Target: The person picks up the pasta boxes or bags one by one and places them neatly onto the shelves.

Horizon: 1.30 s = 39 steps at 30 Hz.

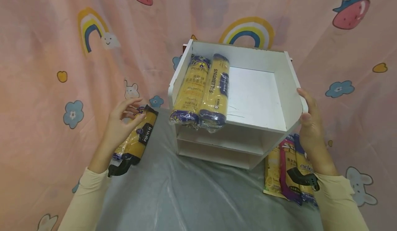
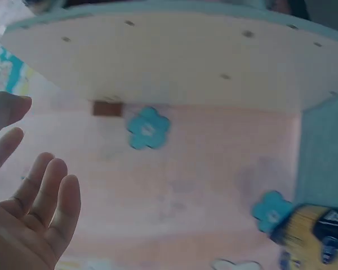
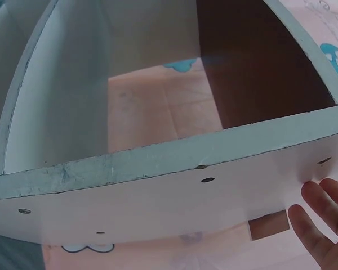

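Observation:
A white wooden shelf stands in the middle of the head view. Two yellow spaghetti packs lie side by side in its top compartment, against the left wall. My right hand holds the corner of the right side panel, thumb by the front edge; in the right wrist view its fingers lie at the panel's outer face and the thumb is hidden. My left hand is empty, fingers apart and relaxed, above a pasta pack with a black label to the shelf's left.
Several pasta packs lie right of the shelf, partly behind my right forearm. Two lower compartments show beneath the top one. A grey-blue cloth covers the surface, and a pink patterned curtain hangs behind.

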Each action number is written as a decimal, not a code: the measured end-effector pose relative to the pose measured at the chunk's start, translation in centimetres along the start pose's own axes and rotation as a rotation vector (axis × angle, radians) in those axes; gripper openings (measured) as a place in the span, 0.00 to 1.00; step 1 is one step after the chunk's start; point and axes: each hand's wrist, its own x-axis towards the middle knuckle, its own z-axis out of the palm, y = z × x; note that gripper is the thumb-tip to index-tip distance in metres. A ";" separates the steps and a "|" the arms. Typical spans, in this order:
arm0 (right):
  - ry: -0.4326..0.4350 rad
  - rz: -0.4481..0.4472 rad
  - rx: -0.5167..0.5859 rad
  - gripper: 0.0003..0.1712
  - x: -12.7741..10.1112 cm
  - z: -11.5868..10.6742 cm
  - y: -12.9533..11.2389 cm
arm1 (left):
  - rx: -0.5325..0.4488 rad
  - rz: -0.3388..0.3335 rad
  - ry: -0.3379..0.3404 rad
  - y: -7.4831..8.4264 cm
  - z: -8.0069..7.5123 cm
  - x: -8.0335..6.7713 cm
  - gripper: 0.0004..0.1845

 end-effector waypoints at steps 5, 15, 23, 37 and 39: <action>-0.009 0.011 0.005 0.43 0.0 0.1 0.0 | 0.108 -0.110 -0.066 -3.7 0.0 -1.1 0.31; -0.011 0.020 -0.003 0.43 0.0 -0.1 0.0 | 0.162 -0.309 -0.218 -9.9 -0.1 -3.0 0.34; -0.012 -0.006 -0.008 0.43 0.1 0.0 0.0 | 0.286 -0.385 -0.316 -13.6 -0.1 -5.1 0.37; -0.006 0.007 -0.005 0.42 -0.1 -0.1 0.0 | 0.333 -0.430 -0.439 -16.4 0.1 -7.5 0.38; -0.004 0.008 -0.005 0.42 -0.1 -0.1 0.0 | 0.345 -0.444 -0.449 -16.6 0.2 -7.5 0.39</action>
